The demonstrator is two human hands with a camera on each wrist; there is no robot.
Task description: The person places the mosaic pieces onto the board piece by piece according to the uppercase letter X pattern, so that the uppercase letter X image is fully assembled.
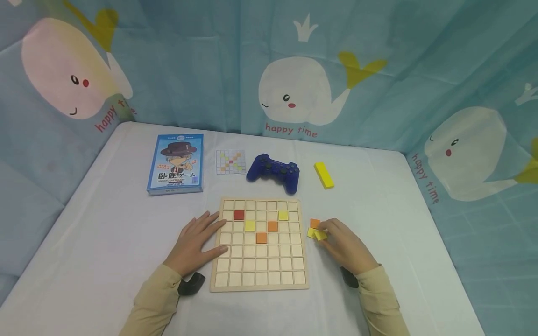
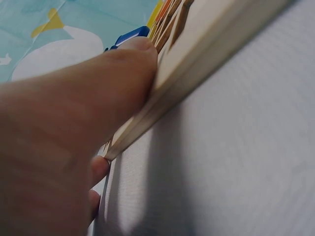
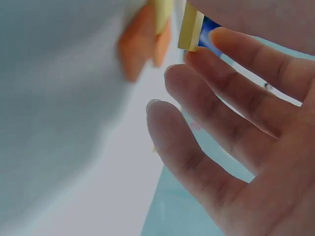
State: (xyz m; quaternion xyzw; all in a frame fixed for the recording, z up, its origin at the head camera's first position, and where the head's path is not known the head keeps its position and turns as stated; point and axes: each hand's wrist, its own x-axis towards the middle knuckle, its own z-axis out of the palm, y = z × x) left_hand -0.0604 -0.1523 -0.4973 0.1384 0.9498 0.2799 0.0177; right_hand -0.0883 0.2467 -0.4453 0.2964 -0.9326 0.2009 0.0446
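Note:
A square wooden grid board [image 1: 259, 287] lies on the white table with one red tile [image 1: 238, 215] in it, along with yellow and orange ones such as the orange tile [image 1: 261, 238]. My left hand [image 1: 191, 247] rests on the board's left edge, fingers spread; in the left wrist view its thumb [image 2: 123, 73] lies over the wooden rim. Right of the board, my right hand [image 1: 346, 245] pinches a yellow tile [image 3: 189, 29] between thumb and fingertips. Just beside that tile are another yellow tile [image 1: 311, 233] and an orange tile [image 1: 315, 223], blurred in the right wrist view.
Behind the board sit a blue game controller [image 1: 273, 171], a small printed grid card [image 1: 230, 162] and a blue game box [image 1: 176, 163]. A yellow bar-shaped piece [image 1: 324, 175] lies at the back right. A whale-patterned curtain [image 1: 201, 84] borders the table.

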